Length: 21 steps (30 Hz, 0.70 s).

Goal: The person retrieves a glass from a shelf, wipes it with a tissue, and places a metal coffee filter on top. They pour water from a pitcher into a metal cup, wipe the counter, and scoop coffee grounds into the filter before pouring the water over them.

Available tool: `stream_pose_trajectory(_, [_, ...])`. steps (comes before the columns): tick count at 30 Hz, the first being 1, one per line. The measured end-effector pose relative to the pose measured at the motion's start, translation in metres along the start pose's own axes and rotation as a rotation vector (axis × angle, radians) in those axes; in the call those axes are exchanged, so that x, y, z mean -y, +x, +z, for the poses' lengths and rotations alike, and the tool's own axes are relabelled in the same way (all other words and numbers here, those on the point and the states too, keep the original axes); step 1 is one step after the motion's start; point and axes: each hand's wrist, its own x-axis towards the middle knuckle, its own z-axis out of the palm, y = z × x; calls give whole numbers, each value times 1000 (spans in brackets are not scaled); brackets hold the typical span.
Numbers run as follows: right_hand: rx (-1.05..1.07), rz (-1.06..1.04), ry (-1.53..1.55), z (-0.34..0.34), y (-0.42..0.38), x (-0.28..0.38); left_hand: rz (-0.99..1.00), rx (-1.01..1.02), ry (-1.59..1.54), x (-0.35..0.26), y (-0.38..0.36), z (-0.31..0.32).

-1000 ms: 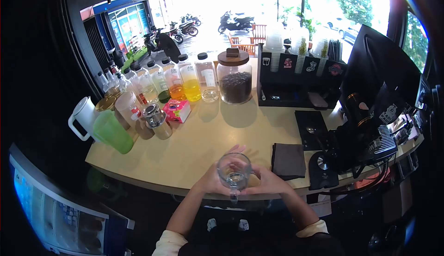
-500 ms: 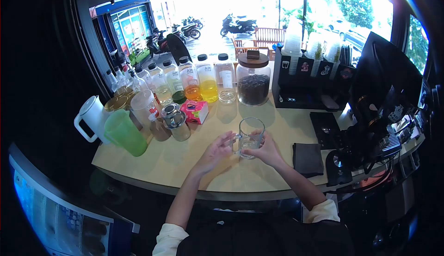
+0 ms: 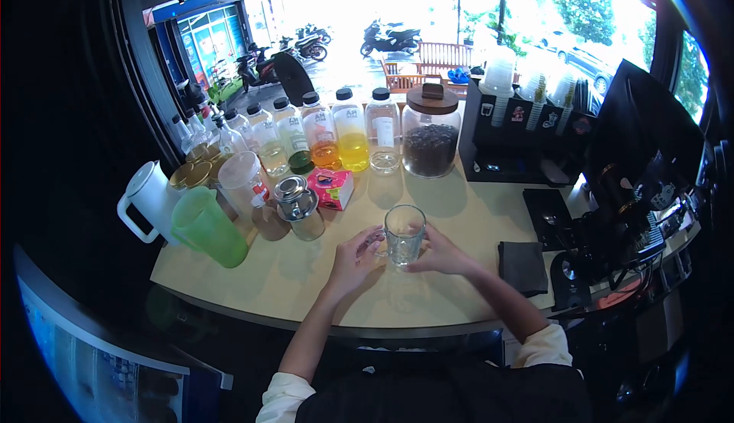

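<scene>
A clear glass mug stands upright in front of me, its handle facing left. My right hand is closed around the mug's right side, thumb near the base. At the handle, the fingers of my left hand are curled in and seem to grip it; part of that contact is hidden. Whether the mug's base touches the wooden counter is hard to make out. Beyond the mug, to the left, are a pink box and a glass jar with a metal top.
Several black-capped bottles line the back, beside a wooden-lidded jar of dark contents. A green pitcher and a white pitcher stand left. On the right are a folded dark cloth and a black cup rack.
The mug has moved left across the counter with my right hand. My left fingers, spread before, have curled in at its handle. The camera view has shifted slightly.
</scene>
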Motion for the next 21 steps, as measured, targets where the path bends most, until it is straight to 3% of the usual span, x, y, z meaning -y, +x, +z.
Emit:
stream_pose_trajectory(1, [170, -76, -83, -16, 2, 1, -32, 19, 18, -2, 0, -5])
stream_pose_trajectory(2, [179, -86, -86, -32, 9, -5, -29, 5, 20, -3, -1, -10])
stream_pose_trajectory(4, [320, 170, 144, -57, 33, -18, 39, -51, 137, -2, -8, -20])
stream_pose_trajectory(7, [253, 332, 31, -62, 89, -17, -65, -96, 105, 1, -17, -40])
stream_pose_trajectory(11, [358, 268, -139, -10, 169, -21, -109, -177, 103, -3, -37, -54])
stream_pose_trajectory(13, [269, -251, -266, 16, 192, -21, -189, -179, 77, -5, -51, -60])
stream_pose_trajectory(18, [263, -389, -323, 40, 225, -19, -256, -234, 52, 4, -68, -70])
stream_pose_trajectory(20, [202, -535, -338, 46, 234, -36, -247, -232, 53, 4, -68, -69])
stream_pose_trajectory(21, [149, -474, -289, 48, 232, -34, -233, -219, 67, 1, -65, -69])
